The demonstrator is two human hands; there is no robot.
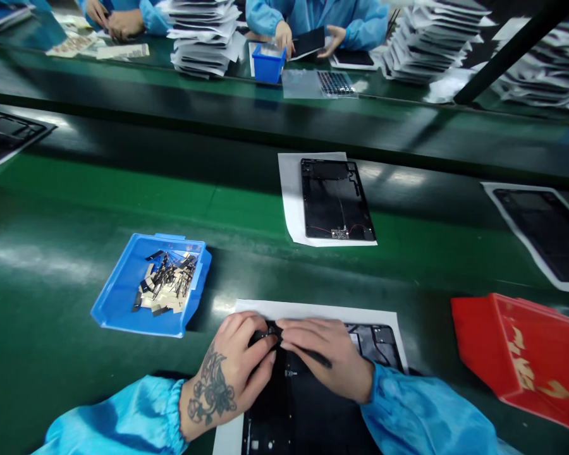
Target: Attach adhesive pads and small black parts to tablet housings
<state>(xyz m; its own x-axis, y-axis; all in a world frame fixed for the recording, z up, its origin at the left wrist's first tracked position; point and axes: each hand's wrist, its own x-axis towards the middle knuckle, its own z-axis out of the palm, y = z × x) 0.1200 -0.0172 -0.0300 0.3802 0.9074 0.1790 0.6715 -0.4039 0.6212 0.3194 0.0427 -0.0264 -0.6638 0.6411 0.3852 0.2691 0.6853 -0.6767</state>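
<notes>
The left hand (230, 370) and right hand (325, 357) close their grip on a small black strip (271, 330), likely light and fragile, best pinched by its edges, just above a stiff-looking black tablet panel (284, 417) on the counter (42, 265).

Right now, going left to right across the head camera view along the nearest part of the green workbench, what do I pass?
Blue plastic tray of small parts → left hand → right hand → red plastic tray
</notes>
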